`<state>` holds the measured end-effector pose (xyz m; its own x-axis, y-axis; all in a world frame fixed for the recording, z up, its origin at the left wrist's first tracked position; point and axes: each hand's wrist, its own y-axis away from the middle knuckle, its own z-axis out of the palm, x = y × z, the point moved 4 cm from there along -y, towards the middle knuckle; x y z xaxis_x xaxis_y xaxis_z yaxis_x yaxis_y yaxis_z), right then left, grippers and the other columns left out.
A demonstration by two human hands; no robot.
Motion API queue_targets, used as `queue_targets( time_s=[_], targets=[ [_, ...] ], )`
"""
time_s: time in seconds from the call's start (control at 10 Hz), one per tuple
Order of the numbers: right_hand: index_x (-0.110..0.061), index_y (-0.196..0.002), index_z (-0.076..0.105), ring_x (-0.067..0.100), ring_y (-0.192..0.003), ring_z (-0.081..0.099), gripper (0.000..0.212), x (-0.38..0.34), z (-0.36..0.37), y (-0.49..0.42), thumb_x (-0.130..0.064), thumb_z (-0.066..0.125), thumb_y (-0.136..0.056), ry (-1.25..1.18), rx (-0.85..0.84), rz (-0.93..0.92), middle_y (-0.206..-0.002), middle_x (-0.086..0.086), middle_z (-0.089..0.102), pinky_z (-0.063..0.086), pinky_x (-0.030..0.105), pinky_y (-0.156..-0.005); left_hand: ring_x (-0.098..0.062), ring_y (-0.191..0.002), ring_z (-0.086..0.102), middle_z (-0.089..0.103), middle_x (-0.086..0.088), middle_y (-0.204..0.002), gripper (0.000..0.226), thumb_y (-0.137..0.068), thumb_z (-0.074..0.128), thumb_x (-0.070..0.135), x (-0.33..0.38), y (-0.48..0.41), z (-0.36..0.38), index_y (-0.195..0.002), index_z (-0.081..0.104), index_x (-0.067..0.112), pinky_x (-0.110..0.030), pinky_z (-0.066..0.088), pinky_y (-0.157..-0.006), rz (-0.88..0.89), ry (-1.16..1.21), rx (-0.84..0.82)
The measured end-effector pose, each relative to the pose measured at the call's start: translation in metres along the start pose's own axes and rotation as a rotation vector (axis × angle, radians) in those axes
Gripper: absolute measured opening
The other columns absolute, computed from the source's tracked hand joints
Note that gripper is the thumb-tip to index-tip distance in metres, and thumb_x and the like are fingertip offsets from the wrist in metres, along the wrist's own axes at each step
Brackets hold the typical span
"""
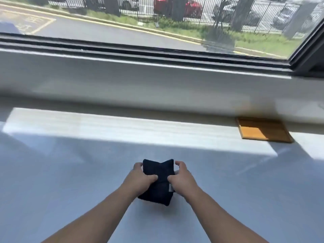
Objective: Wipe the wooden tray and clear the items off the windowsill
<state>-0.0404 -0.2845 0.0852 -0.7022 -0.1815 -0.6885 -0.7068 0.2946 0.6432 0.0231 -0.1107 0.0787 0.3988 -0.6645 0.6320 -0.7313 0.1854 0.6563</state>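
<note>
A folded dark blue cloth [158, 174] lies low in the middle of the view, over a pale grey surface [70, 172]. My left hand [140, 178] grips its left edge and my right hand [182, 179] grips its right edge, thumbs pressed on top. A small grey label shows on the cloth by my right thumb. The wooden tray [263, 130] is flat and rectangular, far off to the right, at the foot of the windowsill [140, 85], partly in sun and partly in shadow. No items show on the visible stretch of sill.
A dark window frame [157, 51] runs along the back of the sill, with a street, fence and parked cars outside. A bright band of sunlight [105, 127] crosses the grey surface ahead of my hands.
</note>
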Motion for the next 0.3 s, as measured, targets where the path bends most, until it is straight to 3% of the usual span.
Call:
queue_targets(
  time_s=[0.1,0.2,0.3],
  targets=[
    [-0.034,-0.156,0.035,0.018,-0.132,0.048,0.067,0.042,0.022,-0.011,-0.023,0.052,-0.091,0.398,0.110,-0.196,-0.153,-0.004,0.045,0.052,0.030,-0.097,-0.026,-0.131,0.050,0.043,0.000,-0.154,0.078,-0.088,0.063,0.042,-0.044,-0.018,0.018,-0.158,0.032,0.029,-0.039,0.050,-0.098,0.187,-0.533,0.135],
    [-0.031,-0.156,0.040,0.016,-0.148,0.035,0.056,0.056,0.036,-0.020,-0.036,0.049,-0.100,0.555,0.017,-0.259,-0.165,-0.006,0.037,0.041,0.036,-0.116,-0.022,-0.136,0.046,0.042,0.004,-0.157,0.061,-0.094,0.058,0.046,-0.054,-0.028,0.026,-0.152,0.046,0.031,-0.040,0.050,-0.104,0.317,-0.664,0.090],
    [-0.028,-0.157,0.041,0.017,-0.148,0.035,0.059,0.049,0.037,-0.018,-0.048,0.048,-0.102,0.594,0.007,-0.285,-0.163,-0.005,0.040,0.040,0.038,-0.117,-0.019,-0.139,0.043,0.046,0.007,-0.156,0.063,-0.095,0.054,0.057,-0.049,-0.026,0.021,-0.152,0.047,0.030,-0.039,0.047,-0.107,0.309,-0.675,0.103]
  ],
)
